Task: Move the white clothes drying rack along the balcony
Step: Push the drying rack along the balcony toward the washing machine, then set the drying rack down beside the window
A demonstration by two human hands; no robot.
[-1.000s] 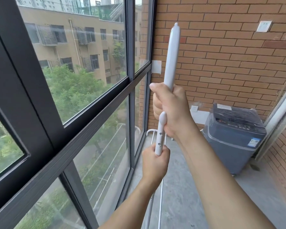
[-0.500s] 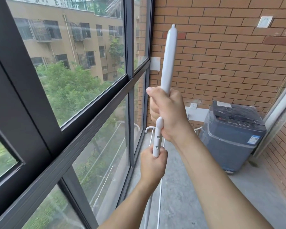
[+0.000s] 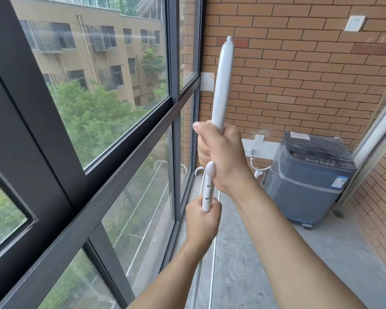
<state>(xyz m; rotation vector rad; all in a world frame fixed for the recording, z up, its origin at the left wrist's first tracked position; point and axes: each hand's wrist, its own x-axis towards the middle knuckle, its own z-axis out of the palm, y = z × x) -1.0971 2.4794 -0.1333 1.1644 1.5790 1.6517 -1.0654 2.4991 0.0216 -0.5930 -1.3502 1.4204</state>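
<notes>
We are gripping the folded white tubular metal clothes drying rack (image 3: 222, 85) with both hands. Left hand (image 3: 202, 221), nearest, is curling shut around the shorter tube; right hand (image 3: 221, 152), at its 12 o'clock, is clamping the taller tube. Risks: tube tip striking the dark-framed glass window (image 3: 112, 90) at 9 o'clock; trailing legs snagging the grey plastic-wrapped washing machine (image 3: 308, 177) at 2 o'clock.

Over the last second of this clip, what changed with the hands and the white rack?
Little changed. The washing machine and brick wall look slightly nearer, so the person seems to have stepped forward with the rack. The right hand still grips the tall white tube, and the left hand the shorter one.
</notes>
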